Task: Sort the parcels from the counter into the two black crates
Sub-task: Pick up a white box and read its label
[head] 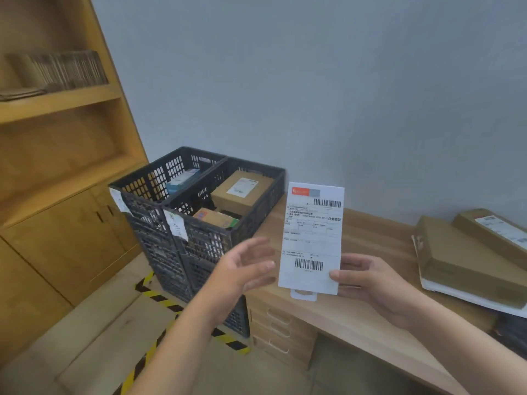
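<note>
The fingertips of the right hand [373, 283] were hidden behind the white parcel [312, 240]; only the thumb was seen in front, laid on the lower right corner, so that the parcel was pinched between thumb and fingers. The left hand [248, 266] was blurred, its fingers spread and loosely bent with nothing held. It was placed just beside the parcel's left edge, and whether it touched could not be told. Both forearms were cut off by the lower border. The brown parcels [462, 258] stacked at the counter's far right were cut by the right border, and their labels could not be read.

On the held parcel's label, a red logo patch was seen at the top left, its lettering too blurred to read. One barcode was printed at the top right and another near the bottom. A few bold Chinese characters stood at the right edge, and the small print was illegible. Scrawled paper tags [176, 225] were fixed to the crate fronts.

The parcel was flat, white and tall, held upright above the wooden counter [356, 309], with a small white tab showing below its bottom edge. To its left stood the left crate [159, 178] and the right crate [256, 218], side by side. A labelled brown box [242, 189] lay in the right one.
</note>
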